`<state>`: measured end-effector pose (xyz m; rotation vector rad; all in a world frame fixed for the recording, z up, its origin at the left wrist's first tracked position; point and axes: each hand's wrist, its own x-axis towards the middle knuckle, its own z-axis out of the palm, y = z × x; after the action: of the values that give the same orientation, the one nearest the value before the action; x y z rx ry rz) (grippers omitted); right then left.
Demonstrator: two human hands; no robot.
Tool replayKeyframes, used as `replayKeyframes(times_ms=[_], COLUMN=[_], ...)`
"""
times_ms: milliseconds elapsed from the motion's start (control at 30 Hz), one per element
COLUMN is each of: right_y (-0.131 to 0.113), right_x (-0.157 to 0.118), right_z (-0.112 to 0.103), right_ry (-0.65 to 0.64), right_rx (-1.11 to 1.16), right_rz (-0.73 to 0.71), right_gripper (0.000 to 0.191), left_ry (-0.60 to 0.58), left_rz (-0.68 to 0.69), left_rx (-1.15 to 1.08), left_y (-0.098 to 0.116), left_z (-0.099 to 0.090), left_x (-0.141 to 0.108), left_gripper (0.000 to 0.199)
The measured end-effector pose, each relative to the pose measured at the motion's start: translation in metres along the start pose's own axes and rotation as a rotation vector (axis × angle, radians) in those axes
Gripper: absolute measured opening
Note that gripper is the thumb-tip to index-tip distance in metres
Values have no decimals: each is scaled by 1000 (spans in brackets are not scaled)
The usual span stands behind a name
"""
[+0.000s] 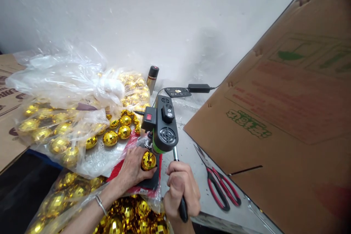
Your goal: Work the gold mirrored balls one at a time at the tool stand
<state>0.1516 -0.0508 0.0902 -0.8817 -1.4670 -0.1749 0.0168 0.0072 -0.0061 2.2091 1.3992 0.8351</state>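
Left hand [133, 166], silver bracelet [101, 204] at its wrist, pinches a shiny gold faceted ball [148, 161] between thumb and fingers. Ball sits just under the front of a small black drill-press-like machine [166, 124], above its dark flat base [155, 181]. Ball's far side and underside are covered by the hand; can't see the bit, or whether anything touches the ball. Most of the base is hidden too.

Right hand [182, 190]: fingers wrapped around the black grip of a metal-shafted lever [183, 208] on the machine's right. Lever's upper end is lost behind the housing; right forearm cut off at bottom edge.

Red sheet [117, 170] under the base, partly covered by the left hand. Clear plastic bag [90, 153] of gold balls on the left; wrinkled film blurs the count. More gold balls [128, 214] at bottom, cut off by the frame.

Red-and-black-handled scissors [222, 186] on the grey worktop [188, 175], beside a brown cardboard box [274, 135]. Box runs out of frame right; its print is too blurred to read.
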Motion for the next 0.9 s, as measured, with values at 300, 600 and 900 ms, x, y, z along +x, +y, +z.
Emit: replayKeyframes(times_ms=[300, 600, 900], right_y=[0, 3, 3], right_x=[-4, -11, -12], right_z=[4, 3, 3], right_ry=[34, 19, 16], right_rx=[6, 24, -19], right_rz=[27, 49, 49], right_gripper=[30, 29, 32], left_ry=[18, -10, 28], left_rz=[6, -9, 0], left_rx=[-20, -39, -72], left_y=[1, -2, -6], left_z=[0, 3, 10], left_x=[0, 0, 0], left_gripper=[34, 36, 40])
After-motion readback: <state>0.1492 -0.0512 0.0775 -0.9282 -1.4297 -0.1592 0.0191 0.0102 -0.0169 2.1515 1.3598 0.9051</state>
